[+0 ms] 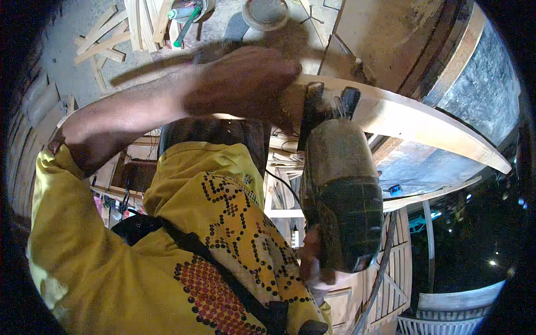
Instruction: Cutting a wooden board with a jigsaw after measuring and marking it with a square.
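A bulky power tool with a dusty, dark rounded motor housing stands against a long pale wooden board. My right hand is closed round the tool's near end, mostly hidden behind the housing. From the left my bare forearm reaches across, and my left hand lies over the board beside the tool's black front part. Its fingers bend down over the wood, shaded and somewhat blurred. Where the tool meets the board is partly hidden.
Wooden strips lie on the floor at far left, beside a bucket holding a green-handled item. A round dish-like object sits at the top. Large panels stand at right. A dark cable runs near the tool.
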`<state>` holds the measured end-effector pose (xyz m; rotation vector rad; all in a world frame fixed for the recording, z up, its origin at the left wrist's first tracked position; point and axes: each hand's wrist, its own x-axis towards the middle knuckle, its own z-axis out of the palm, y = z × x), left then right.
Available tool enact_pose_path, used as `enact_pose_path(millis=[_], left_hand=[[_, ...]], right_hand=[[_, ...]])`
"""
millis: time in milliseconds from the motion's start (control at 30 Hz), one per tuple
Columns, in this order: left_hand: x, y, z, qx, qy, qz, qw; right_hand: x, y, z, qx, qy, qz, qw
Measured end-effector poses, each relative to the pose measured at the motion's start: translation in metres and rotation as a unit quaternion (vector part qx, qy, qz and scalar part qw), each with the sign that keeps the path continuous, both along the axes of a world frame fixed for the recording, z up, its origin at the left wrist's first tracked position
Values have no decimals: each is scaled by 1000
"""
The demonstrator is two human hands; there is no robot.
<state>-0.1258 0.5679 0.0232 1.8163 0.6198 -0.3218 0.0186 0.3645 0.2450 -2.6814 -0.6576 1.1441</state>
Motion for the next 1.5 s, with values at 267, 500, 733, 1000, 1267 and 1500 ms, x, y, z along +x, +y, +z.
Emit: enact_pose_path(millis=[267,500,733,1000,1267,1500], left_hand=[[-1,-9,-11,18,-3,4,1000],[5,-10,-7,18,-4,30,999],[1,-11,-8,-1,-26,8,1000],[-2,-20,-11,49,-56,64,995],[-4,-19,-10,32,-50,47,997],[0,-17,-12,31,-68,63,995]], right_hand=[[0,-1,-1,-2,2,-2,1000],[1,1,-1,1,-2,-2,1000],[-1,2,-1,1,-2,-3,1000],[-1,4,-2,5,-5,-2,1000],[0,6,-3,7,-7,-3,1000],[0,9,-4,8,-10,-2,1000]])
